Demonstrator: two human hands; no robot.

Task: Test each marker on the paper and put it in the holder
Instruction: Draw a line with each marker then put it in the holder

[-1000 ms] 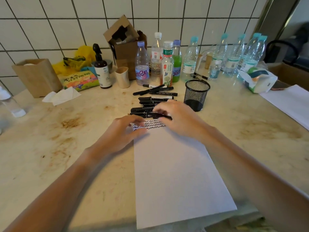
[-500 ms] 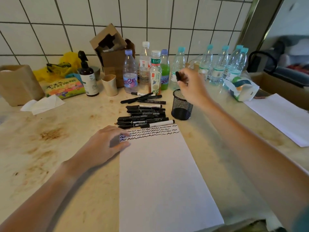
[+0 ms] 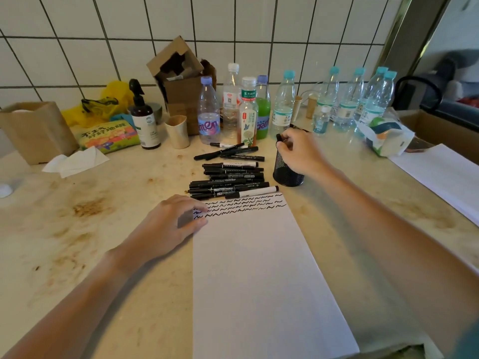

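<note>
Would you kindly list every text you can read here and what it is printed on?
"东方树叶": green label of the tea bottle.
"nten": purple-capped bottle; the first letter looks cut off.
Partly hidden letters: green drink bottle.
Too small or blurred: markers, pump bottle, colourful packet, water bottles.

I see the white paper lying flat at the table's centre, three rows of black squiggles across its 12 o'clock end. The pile of black markers lies sideways just past that end, touching it. The black mesh holder stands upright at 1 o'clock, with one black marker upright above its rim.
</note>
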